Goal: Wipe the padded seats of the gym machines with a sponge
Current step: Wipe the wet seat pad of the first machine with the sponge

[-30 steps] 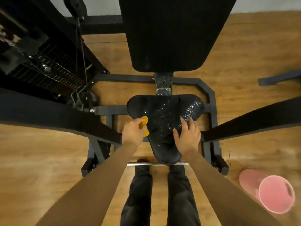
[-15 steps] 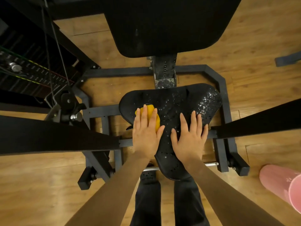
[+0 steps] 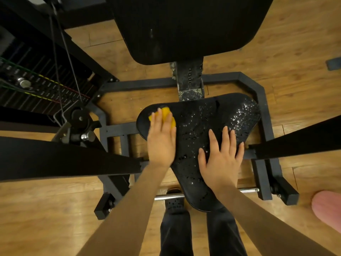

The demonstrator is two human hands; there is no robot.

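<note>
Wood plank floor (image 3: 276, 43) under machine. Got left hand (image 3: 162, 141) flat, fingers straight, pressing yellow sponge (image 3: 167, 115) onto far-left lobe of black perforated padded seat (image 3: 199, 126); right hand (image 3: 221, 159) spread flat on seat's right side, droplets beyond.

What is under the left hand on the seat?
A yellow sponge lies under the left hand, pressed flat onto the black seat. Only its far edge shows; the rest is covered by the fingers.

Warm, dim indoor light is falling on the wooden floor (image 3: 276, 52). Droplets on the seat (image 3: 203, 126) are glinting white. The left hand (image 3: 161, 141) is smearing with motion blur, and wide-angle distortion is bending the frame bars toward the edges.
</note>
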